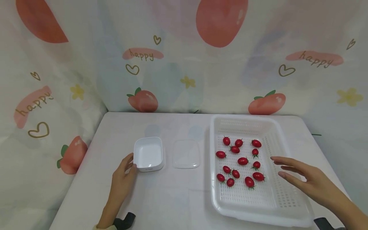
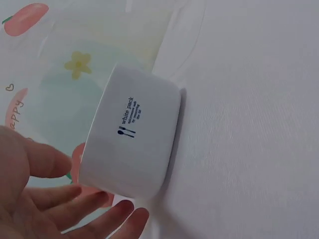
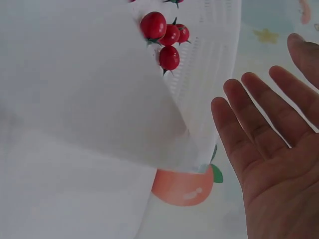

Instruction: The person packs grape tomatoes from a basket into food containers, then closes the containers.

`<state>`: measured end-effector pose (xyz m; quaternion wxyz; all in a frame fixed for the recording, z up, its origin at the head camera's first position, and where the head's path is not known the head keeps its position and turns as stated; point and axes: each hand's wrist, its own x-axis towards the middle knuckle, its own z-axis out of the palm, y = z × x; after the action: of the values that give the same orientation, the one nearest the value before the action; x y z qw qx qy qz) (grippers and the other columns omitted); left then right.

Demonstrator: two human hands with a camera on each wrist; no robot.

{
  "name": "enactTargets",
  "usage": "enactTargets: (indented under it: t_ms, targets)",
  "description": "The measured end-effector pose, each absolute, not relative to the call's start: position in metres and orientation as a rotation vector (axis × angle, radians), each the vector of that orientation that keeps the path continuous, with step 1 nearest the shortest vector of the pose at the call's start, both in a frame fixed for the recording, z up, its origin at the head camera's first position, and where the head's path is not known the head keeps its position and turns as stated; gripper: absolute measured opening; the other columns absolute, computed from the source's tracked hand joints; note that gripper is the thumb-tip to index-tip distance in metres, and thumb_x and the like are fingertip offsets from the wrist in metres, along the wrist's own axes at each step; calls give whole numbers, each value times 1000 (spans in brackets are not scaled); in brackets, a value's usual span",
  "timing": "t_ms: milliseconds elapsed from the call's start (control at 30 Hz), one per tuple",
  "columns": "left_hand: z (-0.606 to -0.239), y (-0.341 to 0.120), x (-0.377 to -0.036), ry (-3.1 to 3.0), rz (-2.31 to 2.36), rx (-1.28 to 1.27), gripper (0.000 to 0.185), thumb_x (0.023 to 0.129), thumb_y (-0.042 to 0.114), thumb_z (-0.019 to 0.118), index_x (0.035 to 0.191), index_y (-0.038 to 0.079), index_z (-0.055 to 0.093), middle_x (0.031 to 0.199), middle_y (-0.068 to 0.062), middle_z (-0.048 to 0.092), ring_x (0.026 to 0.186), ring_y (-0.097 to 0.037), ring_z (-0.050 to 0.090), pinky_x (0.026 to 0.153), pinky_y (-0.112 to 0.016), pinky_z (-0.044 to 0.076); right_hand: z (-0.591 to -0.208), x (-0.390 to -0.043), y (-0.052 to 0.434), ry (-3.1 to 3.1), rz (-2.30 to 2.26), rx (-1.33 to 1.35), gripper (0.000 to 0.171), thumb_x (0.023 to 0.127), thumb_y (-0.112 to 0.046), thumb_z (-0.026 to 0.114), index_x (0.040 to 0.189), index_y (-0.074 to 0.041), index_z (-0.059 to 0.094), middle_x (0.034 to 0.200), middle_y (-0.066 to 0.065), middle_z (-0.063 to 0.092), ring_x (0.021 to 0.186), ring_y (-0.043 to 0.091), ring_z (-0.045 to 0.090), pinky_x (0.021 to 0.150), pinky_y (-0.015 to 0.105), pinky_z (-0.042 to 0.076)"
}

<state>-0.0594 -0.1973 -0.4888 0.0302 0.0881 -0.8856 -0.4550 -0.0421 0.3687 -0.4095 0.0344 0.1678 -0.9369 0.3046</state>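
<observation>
At the left of the table, a white square container (image 1: 148, 154) stands without its cover, nothing inside. My left hand (image 1: 124, 177) is at its left side, fingertips right at the wall, fingers relaxed. Small dark print marks the container wall (image 2: 129, 134) in the left wrist view. To the right, a white perforated basket (image 1: 214, 191) holds several cherry tomatoes (image 1: 242, 161) with green stems, spread over its floor. Over the basket's right side my right hand (image 1: 309, 180) hovers with its fingers extended, holding nothing. The right wrist view shows its open palm (image 3: 279, 149) beside the basket.
A clear square lid (image 1: 186, 154) lies flat between the container and the basket. The white cloth-covered table (image 1: 172, 198) meets a printed curtain (image 1: 178, 64) at the back and left. The basket's raised rim borders the tomatoes.
</observation>
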Motion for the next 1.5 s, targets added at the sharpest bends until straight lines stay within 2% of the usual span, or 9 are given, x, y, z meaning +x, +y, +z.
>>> enactTargets:
  t_ms: [133, 400, 567, 667, 800, 900, 1033, 1300, 1500]
  targets:
    - [-490, -195, -63, -2676, -1454, 348, 53, 108, 19, 54, 159, 11, 41, 156, -16, 53, 138, -38, 56, 105, -54, 57, -407, -49, 364, -2915, 940, 512, 55, 89, -9, 82, 140, -16, 64, 135, -44, 48, 116, -30, 46, 87, -5, 43]
    - [-494, -190, -68, -2583, -1603, 439, 49, 108, 19, 55, 156, 12, 47, 157, -12, 52, 137, -31, 56, 96, -25, 61, -400, -65, 355, -2955, 939, 527, 55, 90, -14, 81, 142, -18, 63, 135, -45, 46, 116, -29, 45, 82, 8, 55]
    - [-497, -189, -70, -2524, -1660, 436, 48, 107, 15, 56, 154, 11, 50, 157, -12, 52, 135, -31, 55, 94, -21, 61, -394, -74, 347, -2999, 950, 528, 52, 94, -17, 78, 143, -17, 61, 139, -7, 66, 111, -23, 52, 78, 16, 61]
    - [-496, -189, -70, -2504, -1694, 427, 47, 107, 14, 55, 154, 10, 50, 157, -13, 52, 134, -30, 56, 95, -24, 61, -391, -80, 341, -3030, 989, 517, 51, 96, -19, 75, 145, -16, 60, 137, 17, 67, 112, -5, 66, 78, 26, 65]
    - [-494, -190, -70, -2491, -1715, 415, 46, 107, 13, 55, 153, 10, 51, 156, -14, 53, 132, -29, 57, 95, -27, 62, -391, -89, 335, -3037, 1070, 490, 48, 99, -22, 72, 145, -16, 60, 136, 17, 67, 112, -7, 64, 80, 22, 63]
    - [-495, -190, -70, -2495, -1693, 428, 46, 107, 12, 54, 153, 11, 52, 155, -13, 54, 131, -29, 58, 92, -24, 62, -394, -97, 331, -3028, 1145, 477, 46, 101, -23, 70, 145, -15, 59, 137, 16, 66, 109, -21, 55, 81, 15, 59]
    - [-495, -190, -68, -2500, -1676, 459, 45, 106, 11, 53, 152, 11, 53, 153, -13, 55, 129, -28, 59, 90, -21, 62, -398, -105, 325, -3025, 1224, 469, 47, 101, -21, 70, 145, -9, 58, 139, 19, 64, 108, -17, 58, 83, 15, 60]
    - [-497, -187, -64, -2476, -1737, 453, 44, 106, 11, 53, 151, 11, 54, 152, -12, 56, 129, -28, 60, 88, -16, 60, -407, -115, 307, -3064, 1121, 384, 48, 100, -27, 72, 141, -5, 60, 133, 18, 68, 113, 29, 68, 87, 13, 57]
    - [-498, -185, -61, -2473, -1757, 457, 43, 107, 12, 52, 149, 12, 55, 151, -11, 57, 129, -28, 61, 87, -14, 59, -414, -123, 294, -3080, 1081, 336, 47, 100, -30, 71, 138, -5, 61, 131, 16, 70, 112, 31, 68, 93, 38, 63]
